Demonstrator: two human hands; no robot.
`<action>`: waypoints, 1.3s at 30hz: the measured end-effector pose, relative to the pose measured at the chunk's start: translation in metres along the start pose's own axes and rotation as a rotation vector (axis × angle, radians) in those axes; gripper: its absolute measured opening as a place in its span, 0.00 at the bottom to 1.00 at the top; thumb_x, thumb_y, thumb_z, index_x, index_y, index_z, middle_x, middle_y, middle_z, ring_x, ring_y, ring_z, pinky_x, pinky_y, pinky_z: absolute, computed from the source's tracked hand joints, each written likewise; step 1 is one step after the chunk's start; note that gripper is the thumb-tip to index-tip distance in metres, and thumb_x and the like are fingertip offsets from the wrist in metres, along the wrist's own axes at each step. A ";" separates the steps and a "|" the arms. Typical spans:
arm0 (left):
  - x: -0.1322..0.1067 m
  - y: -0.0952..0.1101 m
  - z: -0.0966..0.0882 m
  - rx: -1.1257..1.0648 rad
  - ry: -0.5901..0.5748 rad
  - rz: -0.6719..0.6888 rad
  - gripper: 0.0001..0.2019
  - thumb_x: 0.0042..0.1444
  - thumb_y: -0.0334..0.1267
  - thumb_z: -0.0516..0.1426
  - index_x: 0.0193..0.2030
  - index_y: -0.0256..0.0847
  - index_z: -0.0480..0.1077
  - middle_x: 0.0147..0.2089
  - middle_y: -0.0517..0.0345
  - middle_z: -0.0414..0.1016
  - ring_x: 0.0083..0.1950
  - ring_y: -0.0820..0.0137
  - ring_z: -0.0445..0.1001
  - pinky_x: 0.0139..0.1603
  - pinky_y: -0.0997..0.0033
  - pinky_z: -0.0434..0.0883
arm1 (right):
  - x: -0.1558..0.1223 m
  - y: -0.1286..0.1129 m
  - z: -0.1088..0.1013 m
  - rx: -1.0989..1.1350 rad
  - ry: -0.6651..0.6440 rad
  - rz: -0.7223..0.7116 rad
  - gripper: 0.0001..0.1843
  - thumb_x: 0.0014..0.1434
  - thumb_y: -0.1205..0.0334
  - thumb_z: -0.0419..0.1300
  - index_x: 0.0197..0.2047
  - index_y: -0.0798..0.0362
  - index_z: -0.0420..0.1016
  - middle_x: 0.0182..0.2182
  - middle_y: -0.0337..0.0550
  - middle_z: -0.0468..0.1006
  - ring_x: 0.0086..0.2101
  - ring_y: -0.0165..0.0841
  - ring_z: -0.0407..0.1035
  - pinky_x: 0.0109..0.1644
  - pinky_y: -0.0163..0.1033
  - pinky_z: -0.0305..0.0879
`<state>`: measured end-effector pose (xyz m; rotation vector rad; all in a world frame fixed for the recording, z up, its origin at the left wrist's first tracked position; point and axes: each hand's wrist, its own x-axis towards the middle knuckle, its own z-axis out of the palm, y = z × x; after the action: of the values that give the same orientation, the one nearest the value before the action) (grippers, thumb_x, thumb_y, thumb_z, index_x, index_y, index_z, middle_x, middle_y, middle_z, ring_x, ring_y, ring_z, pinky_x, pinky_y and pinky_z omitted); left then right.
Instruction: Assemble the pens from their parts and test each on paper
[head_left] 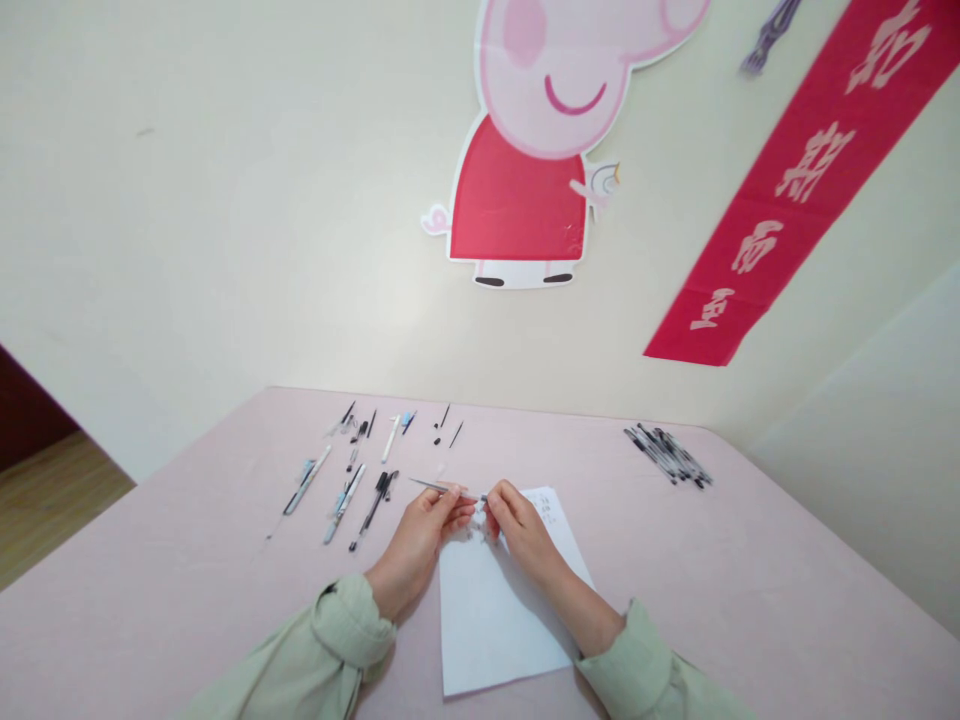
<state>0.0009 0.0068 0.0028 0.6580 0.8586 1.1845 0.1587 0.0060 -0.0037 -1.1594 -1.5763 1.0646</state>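
Note:
Over the upper part of a white paper sheet (502, 630), my two hands are close together. My left hand (420, 535) pinches a thin, dark pen refill (426, 485), whose pointed end sticks out to the left. At the other end, the fingers of my right hand (525, 530) are closed on a small grey piece (483, 498), in line with the refill. Whether the two pieces are joined is too small to tell. Small handwritten marks (550, 508) show near the sheet's top right corner.
Left of my hands lie a black pen (367, 520), a white-and-blue pen (345, 505) and another light pen (307, 480). Behind them are several loose pen parts (362, 430). A pile of pens (667, 455) lies at the back right of the pink-covered table (750, 600), against the wall (225, 250).

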 end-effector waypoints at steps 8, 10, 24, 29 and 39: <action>-0.001 0.002 0.000 0.003 -0.030 -0.004 0.14 0.46 0.43 0.68 0.34 0.35 0.73 0.35 0.51 0.80 0.36 0.71 0.77 0.42 0.73 0.74 | 0.002 0.006 0.000 0.065 -0.020 0.040 0.20 0.63 0.45 0.51 0.27 0.50 0.60 0.17 0.31 0.62 0.21 0.29 0.59 0.28 0.35 0.57; -0.001 0.001 0.000 0.017 -0.037 -0.002 0.15 0.46 0.45 0.68 0.34 0.36 0.73 0.35 0.51 0.80 0.37 0.71 0.77 0.42 0.73 0.74 | 0.002 0.005 0.001 0.082 -0.021 0.037 0.20 0.63 0.45 0.50 0.26 0.50 0.60 0.17 0.32 0.63 0.21 0.29 0.60 0.29 0.35 0.58; 0.017 0.019 -0.021 1.359 0.156 0.660 0.10 0.59 0.38 0.53 0.45 0.38 0.71 0.44 0.49 0.74 0.47 0.59 0.72 0.49 0.58 0.66 | 0.011 0.008 -0.008 0.377 0.313 0.137 0.14 0.55 0.50 0.61 0.31 0.51 0.66 0.23 0.34 0.73 0.21 0.26 0.63 0.30 0.33 0.62; 0.030 0.023 -0.020 1.793 0.236 0.591 0.12 0.60 0.36 0.54 0.48 0.39 0.71 0.46 0.48 0.73 0.49 0.57 0.71 0.47 0.58 0.64 | 0.012 0.007 -0.006 0.434 0.292 0.156 0.12 0.52 0.54 0.64 0.33 0.51 0.66 0.25 0.35 0.76 0.21 0.25 0.64 0.30 0.33 0.63; 0.030 0.026 -0.024 1.711 0.218 0.652 0.06 0.59 0.31 0.50 0.39 0.39 0.68 0.39 0.51 0.72 0.43 0.61 0.71 0.44 0.63 0.64 | 0.013 0.007 -0.014 0.689 0.339 0.254 0.13 0.46 0.59 0.67 0.30 0.51 0.65 0.28 0.36 0.78 0.24 0.24 0.68 0.34 0.32 0.67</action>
<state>-0.0288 0.0432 0.0049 2.3333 1.8885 0.8082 0.1714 0.0216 -0.0045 -0.9926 -0.7142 1.3473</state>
